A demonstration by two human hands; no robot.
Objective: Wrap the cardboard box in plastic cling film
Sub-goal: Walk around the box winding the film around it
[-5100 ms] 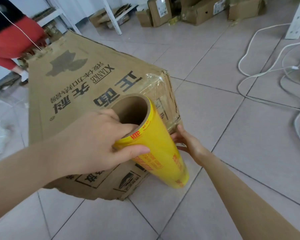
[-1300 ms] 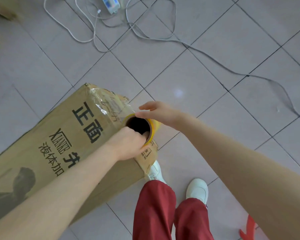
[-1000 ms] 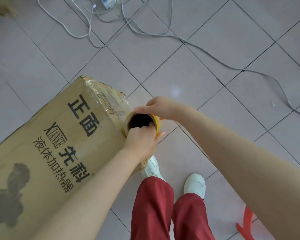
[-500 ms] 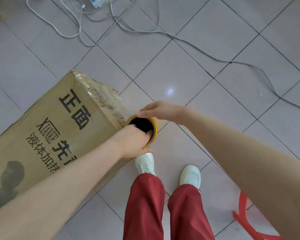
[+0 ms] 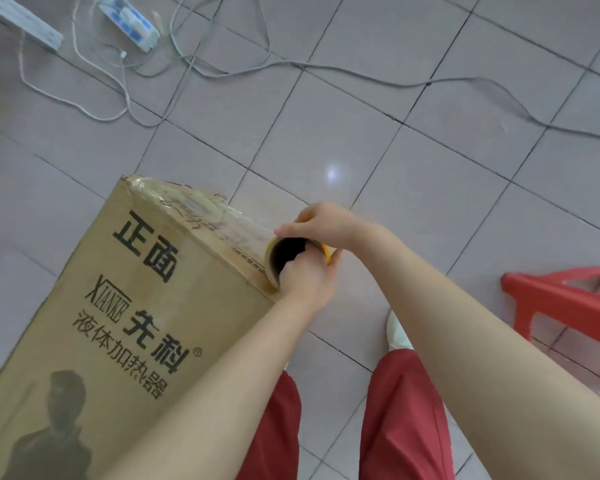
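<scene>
A large brown cardboard box (image 5: 118, 323) with black printed characters stands on the tiled floor at the lower left. Clear cling film (image 5: 208, 216) is stretched over its upper right edge. The yellow cling film roll (image 5: 281, 254) stands upright against the box's right corner, and I look down into its dark core. My left hand (image 5: 305, 282) grips the roll's top rim with fingers inside the core. My right hand (image 5: 323, 223) holds the rim from the far side.
White and grey cables (image 5: 222, 64) and power strips (image 5: 132, 22) lie across the floor at the top. A red plastic stool (image 5: 561, 306) stands at the right. My red trousers (image 5: 402, 417) and a white shoe (image 5: 397, 336) are below the hands.
I have stepped round the box's corner with the roll; the film now covers more of the box's end edge. The red stool has come into view at the right.
</scene>
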